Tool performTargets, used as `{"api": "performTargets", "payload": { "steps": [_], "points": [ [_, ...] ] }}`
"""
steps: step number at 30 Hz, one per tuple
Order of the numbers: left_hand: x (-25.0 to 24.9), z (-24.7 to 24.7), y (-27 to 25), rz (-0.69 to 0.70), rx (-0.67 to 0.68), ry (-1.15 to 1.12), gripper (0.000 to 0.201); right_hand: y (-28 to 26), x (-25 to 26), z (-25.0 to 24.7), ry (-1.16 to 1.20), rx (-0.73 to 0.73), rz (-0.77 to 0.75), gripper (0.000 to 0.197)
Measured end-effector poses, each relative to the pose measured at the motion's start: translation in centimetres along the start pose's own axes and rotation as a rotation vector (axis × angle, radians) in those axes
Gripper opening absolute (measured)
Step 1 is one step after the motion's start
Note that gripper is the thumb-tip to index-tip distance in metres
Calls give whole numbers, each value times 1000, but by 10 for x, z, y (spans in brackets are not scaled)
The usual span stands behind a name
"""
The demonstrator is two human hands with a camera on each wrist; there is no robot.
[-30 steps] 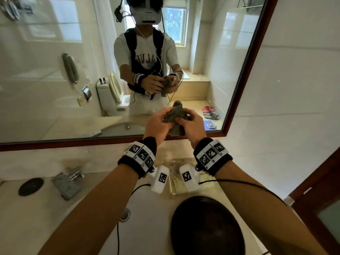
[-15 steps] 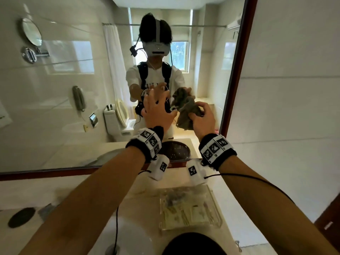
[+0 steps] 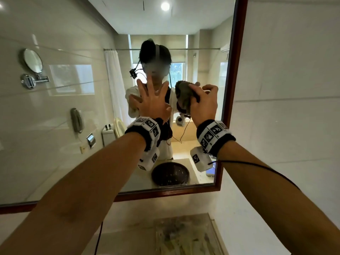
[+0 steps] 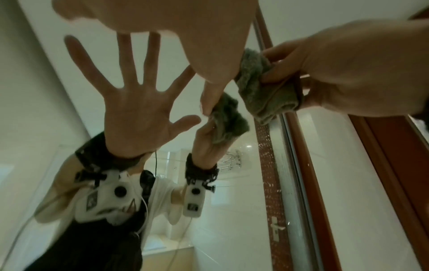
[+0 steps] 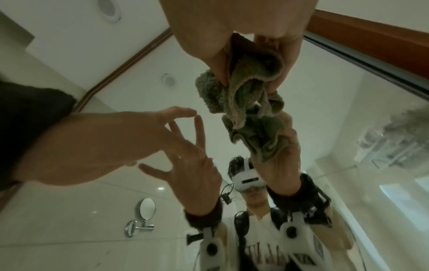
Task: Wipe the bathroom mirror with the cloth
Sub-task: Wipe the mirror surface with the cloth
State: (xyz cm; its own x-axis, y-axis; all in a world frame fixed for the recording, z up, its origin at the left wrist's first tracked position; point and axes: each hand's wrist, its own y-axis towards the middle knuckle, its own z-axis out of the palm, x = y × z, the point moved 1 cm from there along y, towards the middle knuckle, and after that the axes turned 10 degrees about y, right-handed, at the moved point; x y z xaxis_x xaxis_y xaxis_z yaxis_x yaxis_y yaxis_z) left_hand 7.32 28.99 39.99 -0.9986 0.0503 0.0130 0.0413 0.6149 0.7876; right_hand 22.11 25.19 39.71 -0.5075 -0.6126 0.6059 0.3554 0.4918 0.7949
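- Near the right edge of the large wall mirror with the reddish-brown wooden frame [image 3: 237, 52], the right hand [image 3: 203, 105] holds a grey-green terry cloth, bunched into a ball [image 3: 184, 93], just at the glass; its reflection almost meets it in the right wrist view.
- Right hand: the fingers and thumb are curled around the cloth [image 5: 243, 77] and pinch its folds, so the grip is closed on it.
- Left hand [image 3: 153, 102]: it is wide, all fingers spread and straight, and holds nothing. It stands beside the cloth, toward the middle of the mirror. I cannot tell for sure if the palm touches the glass.
- Handling, as I judge: the cloth looks soft, light and loose, so it will flatten easily under pressure. It seems better to hold it from behind with a flat palm, so that more of the fabric meets the glass.
- The mirror glass is stiff, smooth and fragile; moderate pressure should be enough.
- Writing: the square black-and-white marker patterns on the wristbands [image 3: 213, 135] carry no readable words. Letters on the reflected white shirt are reversed and partly hidden, so I cannot read them.
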Motion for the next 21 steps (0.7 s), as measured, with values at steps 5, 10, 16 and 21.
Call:
{"api": "performTargets", "payload": {
  "steps": [5, 10, 16, 21],
  "points": [
    [-2, 17, -2, -69, -106, -58, 74, 47, 15, 12, -198, 31, -281, 44],
    [-4, 23, 4, -103, -187, -77, 77, 62, 14, 28, -529, 34, -534, 37],
    [-4, 29, 3, -69, -158, -10, 85, 19, -25, 33, -496, 129, -544, 57],
    [-4, 26, 2, -48, -121, -38, 83, -23, -52, 33, -508, 188, -418, 53]
  ]
}}
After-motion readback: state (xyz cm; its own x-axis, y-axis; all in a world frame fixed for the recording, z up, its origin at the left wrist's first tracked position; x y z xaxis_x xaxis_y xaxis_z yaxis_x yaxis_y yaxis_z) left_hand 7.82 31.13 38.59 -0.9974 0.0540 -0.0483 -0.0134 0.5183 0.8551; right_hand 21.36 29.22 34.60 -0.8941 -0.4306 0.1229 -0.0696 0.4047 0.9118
